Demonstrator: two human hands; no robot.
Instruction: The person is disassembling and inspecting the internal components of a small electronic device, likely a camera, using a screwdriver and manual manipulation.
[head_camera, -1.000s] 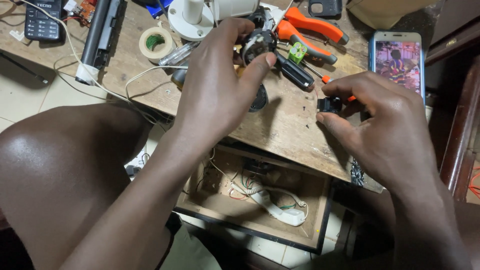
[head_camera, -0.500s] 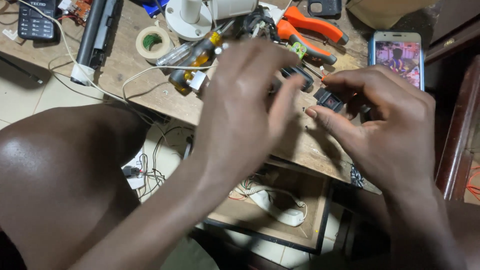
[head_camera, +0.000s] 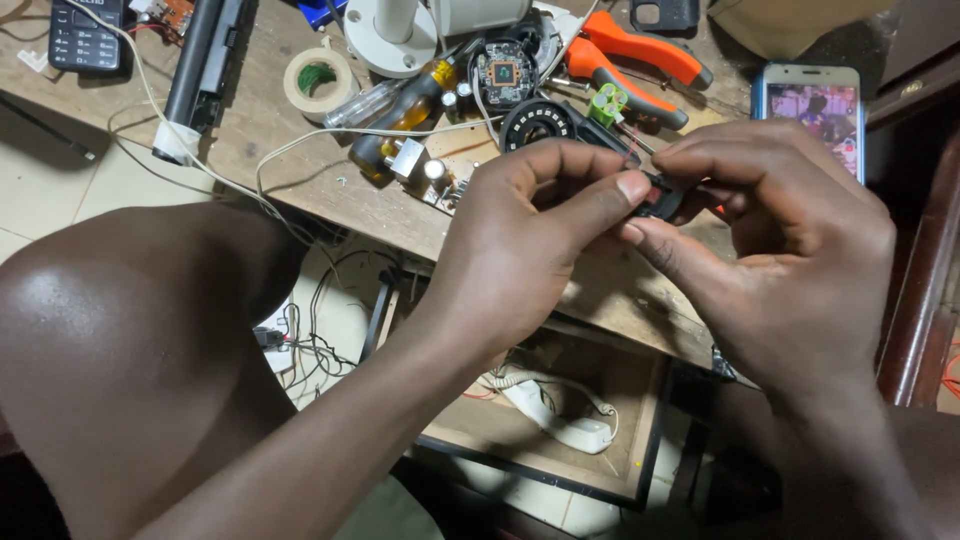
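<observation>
Both of my hands meet over the front edge of a worn wooden table (head_camera: 300, 190). Between their fingertips sits a small black plastic part (head_camera: 664, 196). My left hand (head_camera: 530, 240) pinches it with thumb and forefinger from the left. My right hand (head_camera: 790, 260) holds it from the right, fingers curled over it. Most of the part is hidden by the fingers. Just behind the hands lie a round black ring-shaped board (head_camera: 537, 124) and a small square circuit board (head_camera: 497, 72).
On the table: orange-handled pliers (head_camera: 640, 55), a yellow-handled screwdriver (head_camera: 400, 115), a tape roll (head_camera: 318, 78), a white round base (head_camera: 392, 35), a green connector (head_camera: 607, 104), a phone with lit screen (head_camera: 808, 108), a keypad phone (head_camera: 85, 32), white cables. My knee (head_camera: 130, 330) is at lower left; an open drawer (head_camera: 560, 420) below.
My left hand left the round black piece on the table and came right and toward me to join the right hand on the small black part.
</observation>
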